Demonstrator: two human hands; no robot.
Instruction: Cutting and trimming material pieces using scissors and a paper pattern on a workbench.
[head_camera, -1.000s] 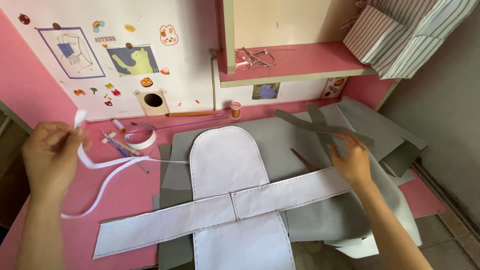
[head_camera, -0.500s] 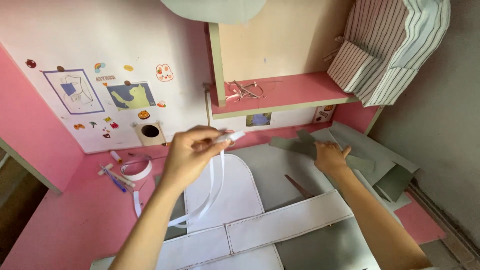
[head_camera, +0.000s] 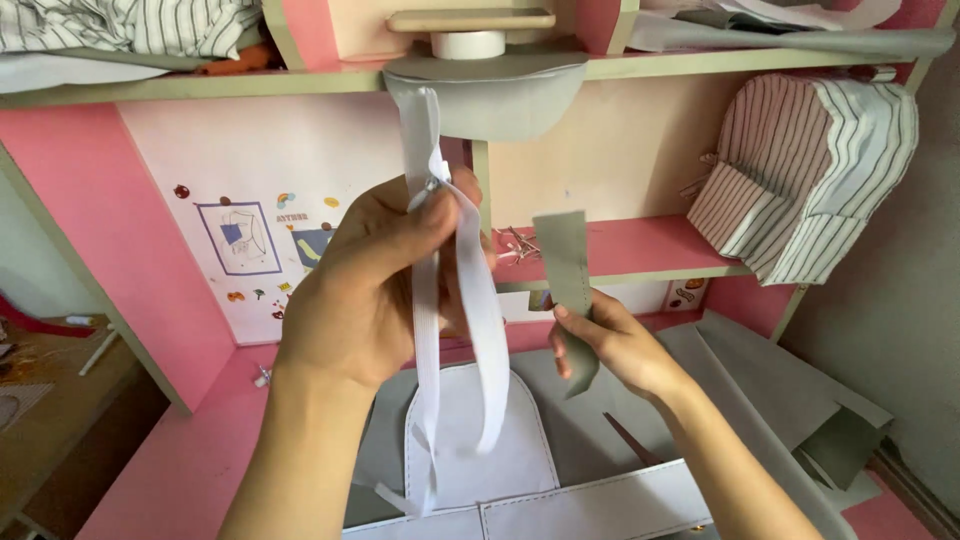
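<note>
My left hand (head_camera: 375, 285) is raised in front of the shelf and pinches a long white strap (head_camera: 432, 330). The strap runs up toward the upper shelf and hangs down in a loop over the work surface. My right hand (head_camera: 615, 345) holds a narrow grey strip of stiff material (head_camera: 568, 265) upright between thumb and fingers, just right of the strap. Below both hands lies a white rounded panel (head_camera: 470, 440) crossed by a white band (head_camera: 590, 510), on top of grey sheets (head_camera: 760, 390).
A pink shelf unit stands behind, with a drawing sheet (head_camera: 245, 235) stuck to its back wall. Grey cut pieces (head_camera: 495, 95) overhang the top shelf. A striped fabric piece (head_camera: 800, 185) sits on the right shelf. A wooden table (head_camera: 50, 400) lies at left.
Both hands rose from the table. The left hand carried the white strap up and rightward to shelf height. The right hand picked up a grey strip. The view tilted upward.
</note>
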